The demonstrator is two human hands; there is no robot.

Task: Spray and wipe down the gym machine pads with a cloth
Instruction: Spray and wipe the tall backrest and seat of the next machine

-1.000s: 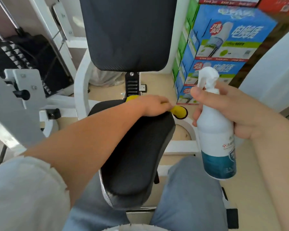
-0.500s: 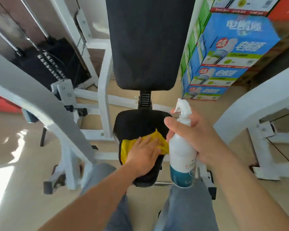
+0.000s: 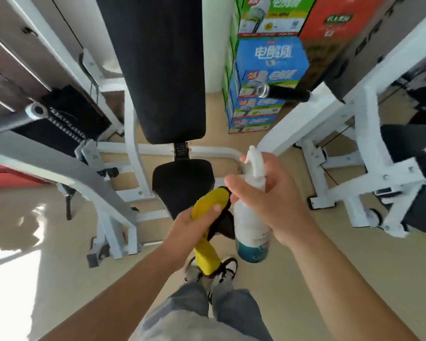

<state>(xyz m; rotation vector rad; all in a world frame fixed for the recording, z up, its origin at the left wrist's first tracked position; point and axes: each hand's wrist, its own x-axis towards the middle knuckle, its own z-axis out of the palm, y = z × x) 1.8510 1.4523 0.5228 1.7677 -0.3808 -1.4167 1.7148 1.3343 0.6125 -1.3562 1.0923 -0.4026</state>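
Standing over the black seat pad (image 3: 182, 183), the left hand (image 3: 194, 227) grips the bunched yellow cloth (image 3: 208, 232) clear of the pad's near edge while the right hand (image 3: 268, 205) clasps the spray bottle (image 3: 252, 227), so a between-pads pause, with the tall back pad (image 3: 158, 70) seemingly next to be sprayed and wiped.

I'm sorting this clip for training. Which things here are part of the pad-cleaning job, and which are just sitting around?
Part of the job:
- yellow cloth, held in the left hand
- spray bottle, held in the right hand
- black seat pad
- black back pad

Just lying about:
- stacked cartons
- weight stack
- neighbouring white frame
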